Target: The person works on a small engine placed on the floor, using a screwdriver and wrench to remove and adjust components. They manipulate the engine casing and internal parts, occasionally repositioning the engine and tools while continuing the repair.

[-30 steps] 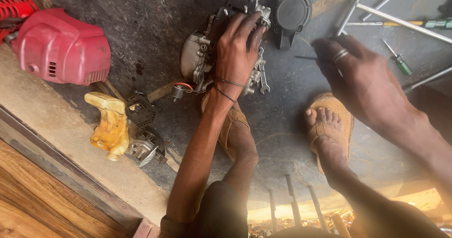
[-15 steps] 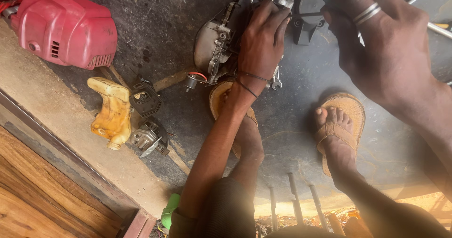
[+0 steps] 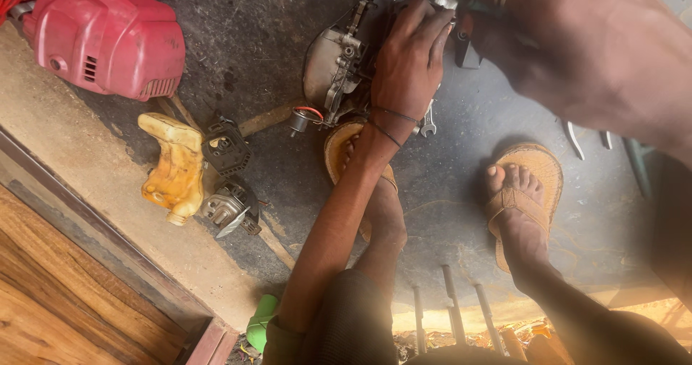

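A small grey engine (image 3: 333,66) lies on the dark, oily ground. My left hand (image 3: 408,60) is clamped over its right side, with thin black bands round the wrist. Large and blurred, my right hand (image 3: 577,51) comes in from the upper right, a ring on one finger. It is closed on a slim dark-handled screwdriver (image 3: 477,7) whose tip meets the top of the engine. A black part (image 3: 468,47) hangs just below that hand. A small spanner (image 3: 429,122) lies beside my left wrist.
A red engine cover (image 3: 101,37) lies at the upper left. Below it are a yellowed plastic tank (image 3: 173,166) and two loose metal parts (image 3: 229,205). My sandalled feet (image 3: 520,206) rest on the ground. Pliers (image 3: 573,138) lie at the right, wooden planks (image 3: 50,300) at the lower left.
My right hand has moved up and left to the top of the engine, bringing the screwdriver with it. The view has closed in; my left hand keeps its hold.
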